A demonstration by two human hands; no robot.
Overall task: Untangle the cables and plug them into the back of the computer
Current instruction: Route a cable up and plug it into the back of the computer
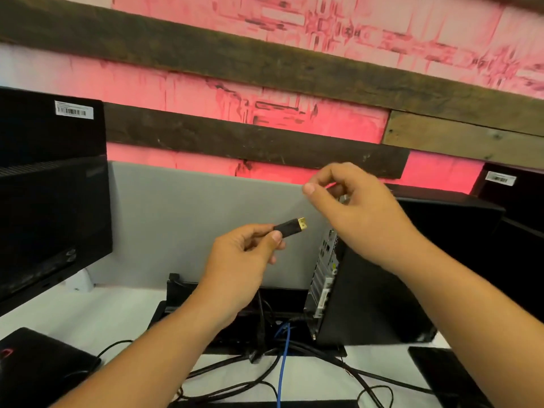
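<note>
Black cables [256, 375] and a blue one [282, 366] sprawl on the counter [117, 316] below me, my left hand [244, 260] pinches the gold-tipped plug [291, 226] just beside the computer [368, 290], my right hand [356, 210] hovers with fingers curled, empty.
</note>
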